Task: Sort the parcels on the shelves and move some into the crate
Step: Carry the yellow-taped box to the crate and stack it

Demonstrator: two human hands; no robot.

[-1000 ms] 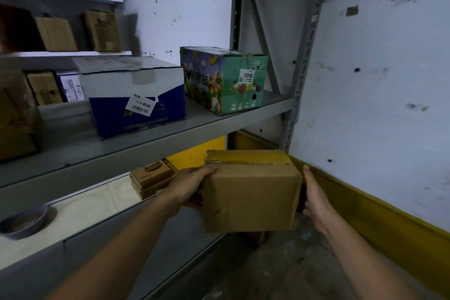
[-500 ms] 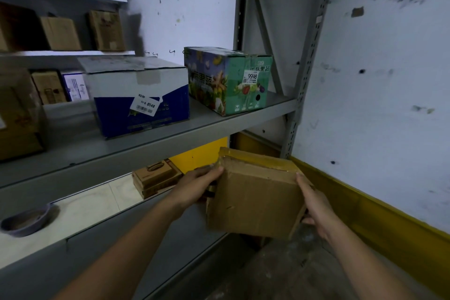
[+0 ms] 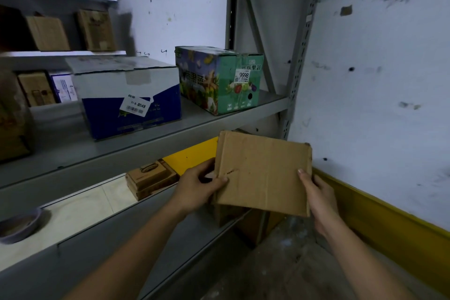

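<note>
Cardboard parcel [image 3: 263, 173] is held in the air just below the edge of the middle shelf [image 3: 121, 153], its broad face tilted up. The left grip [image 3: 197, 187] clasps its left edge and the right grip [image 3: 316, 197] its right, thumbs on the face. On that shelf stand 2 cartons, a blue-and-white box [image 3: 131, 100] and a green printed box [image 3: 219, 80]. Another brown carton [image 3: 253, 224] sits beneath the parcel

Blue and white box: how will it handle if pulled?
The blue and white box probably slides, not tips: broad and low on the metal shelf. Its top flap looks loose, so may buckle under a top grip.
</note>
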